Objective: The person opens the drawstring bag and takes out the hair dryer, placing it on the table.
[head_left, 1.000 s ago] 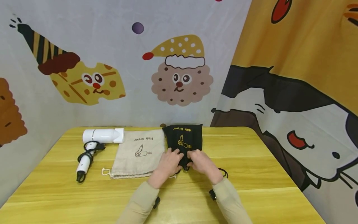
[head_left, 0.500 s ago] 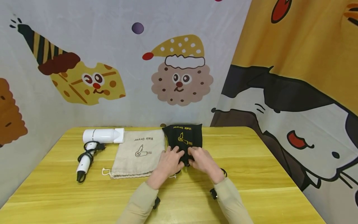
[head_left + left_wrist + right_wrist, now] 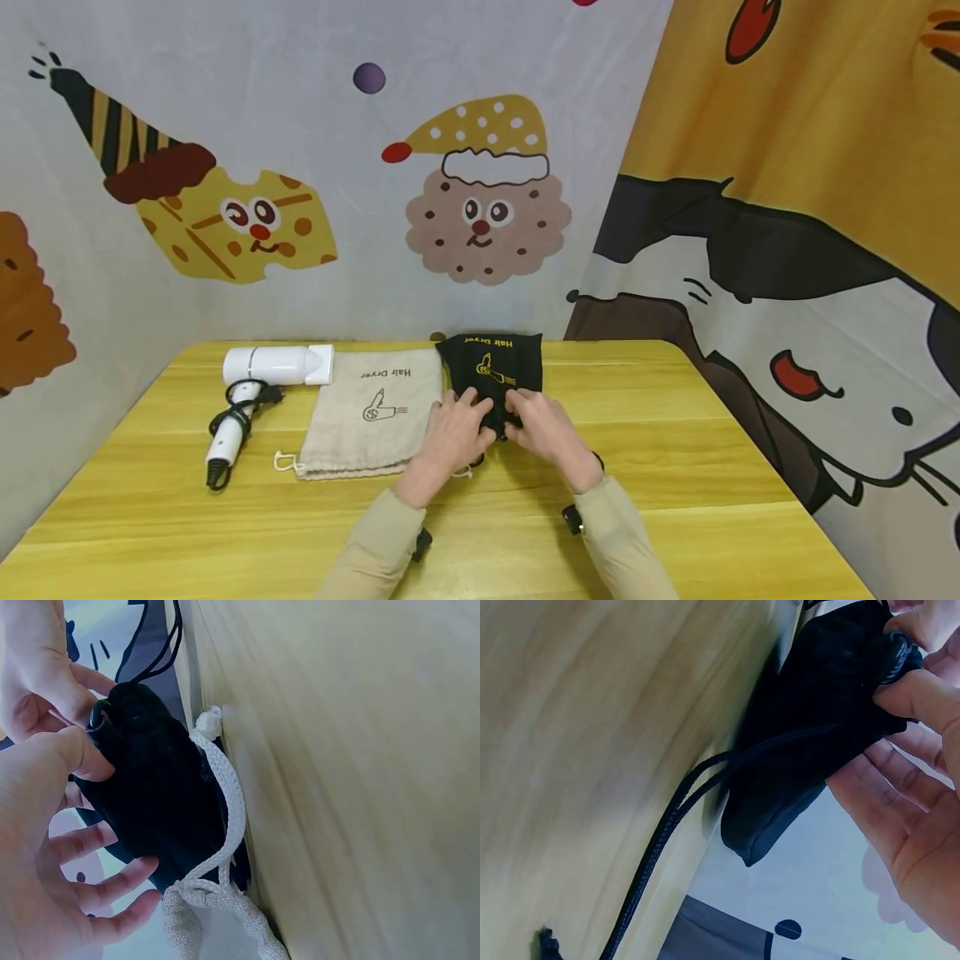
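A black drawstring bag (image 3: pixel 497 354) with a yellow "Hair Dryer" print lies at the table's back middle, plumped out by something inside. Both hands are at its near end. My left hand (image 3: pixel 452 432) grips the mouth's left side, its thumb on the edge and its fingers spread along the cloth. On the other side, my right hand (image 3: pixel 546 427) pinches the rim between thumb and fingers. Between the thumbs, a glossy dark piece (image 3: pixel 896 658) shows in the bag's mouth in the right wrist view; the rest of it is hidden.
A beige drawstring bag (image 3: pixel 386 383), printed alike, lies flat just left of the black bag. Its white cord (image 3: pixel 229 791) lies close against the black cloth. Farther left is a white hair dryer (image 3: pixel 273 365) with its cord wound round the handle. A patterned curtain hangs behind the table.
Both hands have shifted slightly forward, away from me, along the black bag's mouth. The dark tip at its near end shows less now. The beige bag and white hair dryer stay put.
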### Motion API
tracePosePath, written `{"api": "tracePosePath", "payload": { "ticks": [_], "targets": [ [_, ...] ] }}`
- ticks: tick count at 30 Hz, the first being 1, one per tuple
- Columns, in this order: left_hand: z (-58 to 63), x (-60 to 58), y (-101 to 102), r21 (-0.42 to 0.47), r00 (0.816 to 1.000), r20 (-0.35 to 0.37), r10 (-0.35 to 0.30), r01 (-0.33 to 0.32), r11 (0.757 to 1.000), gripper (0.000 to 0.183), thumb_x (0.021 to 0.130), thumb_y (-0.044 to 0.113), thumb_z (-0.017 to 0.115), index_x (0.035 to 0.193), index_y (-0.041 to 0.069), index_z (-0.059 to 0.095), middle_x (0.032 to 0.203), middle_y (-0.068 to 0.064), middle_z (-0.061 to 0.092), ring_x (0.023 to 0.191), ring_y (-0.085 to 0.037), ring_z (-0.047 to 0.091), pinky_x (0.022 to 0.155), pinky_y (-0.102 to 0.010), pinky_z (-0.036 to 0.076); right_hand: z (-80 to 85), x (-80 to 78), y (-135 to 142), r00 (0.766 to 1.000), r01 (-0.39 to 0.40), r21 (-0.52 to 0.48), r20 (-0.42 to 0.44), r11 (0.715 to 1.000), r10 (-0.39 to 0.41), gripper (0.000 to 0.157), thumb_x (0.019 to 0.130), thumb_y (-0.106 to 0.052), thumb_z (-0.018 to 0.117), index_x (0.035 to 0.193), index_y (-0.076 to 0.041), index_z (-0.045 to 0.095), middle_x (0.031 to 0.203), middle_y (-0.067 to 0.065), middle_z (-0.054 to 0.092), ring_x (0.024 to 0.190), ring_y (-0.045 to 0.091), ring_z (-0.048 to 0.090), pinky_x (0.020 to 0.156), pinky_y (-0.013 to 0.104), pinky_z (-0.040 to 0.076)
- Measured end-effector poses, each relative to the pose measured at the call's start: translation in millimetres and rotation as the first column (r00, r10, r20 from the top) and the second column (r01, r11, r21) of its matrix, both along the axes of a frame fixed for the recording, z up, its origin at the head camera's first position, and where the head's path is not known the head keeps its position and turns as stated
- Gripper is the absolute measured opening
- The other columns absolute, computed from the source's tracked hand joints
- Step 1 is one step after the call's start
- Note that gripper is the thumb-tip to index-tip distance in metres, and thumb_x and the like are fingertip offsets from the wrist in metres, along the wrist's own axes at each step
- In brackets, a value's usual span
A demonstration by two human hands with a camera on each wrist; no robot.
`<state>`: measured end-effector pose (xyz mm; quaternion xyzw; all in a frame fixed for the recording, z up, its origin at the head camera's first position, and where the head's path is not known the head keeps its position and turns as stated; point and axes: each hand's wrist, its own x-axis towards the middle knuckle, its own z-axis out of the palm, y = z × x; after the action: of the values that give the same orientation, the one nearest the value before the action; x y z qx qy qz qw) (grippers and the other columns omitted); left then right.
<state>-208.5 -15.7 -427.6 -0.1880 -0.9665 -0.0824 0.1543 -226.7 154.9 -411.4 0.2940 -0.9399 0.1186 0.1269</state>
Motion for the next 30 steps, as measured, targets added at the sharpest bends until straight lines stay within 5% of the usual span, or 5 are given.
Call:
{"api": "tracePosePath", "payload": {
  "ticks": [30],
  "targets": [
    [-1.5,-2.1,-10,0.107,1.0,0.009,0.004,-0.005,0.994,0.032,0.088,0.024,0.062,0.12,0.02,0.062,0.108,-0.011,0.059,0.083,-0.032,0.055,0.062,-0.042,0.048,-1.9,-4.6,12,0.999,0.03,-0.016,-0.03,0.999,-0.03,0.026,0.073,-0.007,0.073,0.079,-0.012,0.049,0.07,-0.002,0.045,0.056,0.009,0.035,0.05,0.02,0.032]
  ]
}}
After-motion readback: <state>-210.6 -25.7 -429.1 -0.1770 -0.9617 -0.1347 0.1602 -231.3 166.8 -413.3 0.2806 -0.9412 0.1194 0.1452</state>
